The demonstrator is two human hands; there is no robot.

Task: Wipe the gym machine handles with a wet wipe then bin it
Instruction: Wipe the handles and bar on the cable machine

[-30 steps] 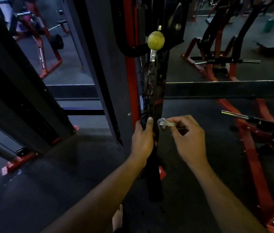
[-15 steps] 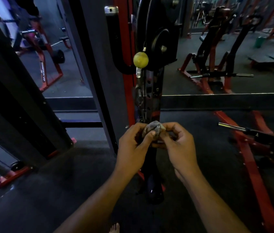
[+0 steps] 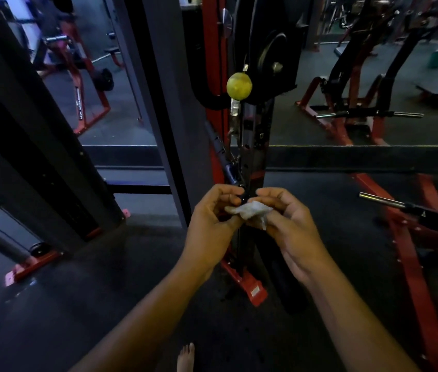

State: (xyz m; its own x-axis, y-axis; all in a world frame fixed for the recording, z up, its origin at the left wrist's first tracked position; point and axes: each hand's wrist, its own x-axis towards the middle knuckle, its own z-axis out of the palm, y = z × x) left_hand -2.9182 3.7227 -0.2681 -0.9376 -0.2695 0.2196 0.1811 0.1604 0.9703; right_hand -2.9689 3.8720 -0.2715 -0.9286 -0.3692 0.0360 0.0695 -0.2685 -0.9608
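A crumpled white wet wipe sits between both my hands at the middle of the view. My left hand pinches its left end with thumb and fingers. My right hand holds its right side, fingers curled over it. Behind the hands a dark cable-machine handle hangs along the red and black column, below a yellow-green stopper ball. Neither hand touches the handle. The handle's lower end is hidden behind my hands.
The red machine foot stands on the dark floor just ahead. A chrome bar on a red frame juts in at the right. A black slanted frame fills the left. My bare toes show at the bottom.
My left hand let go of the handle and joined the right hand on the wipe. The wipe has been pulled out wider between both hands. The view tilted up slightly.
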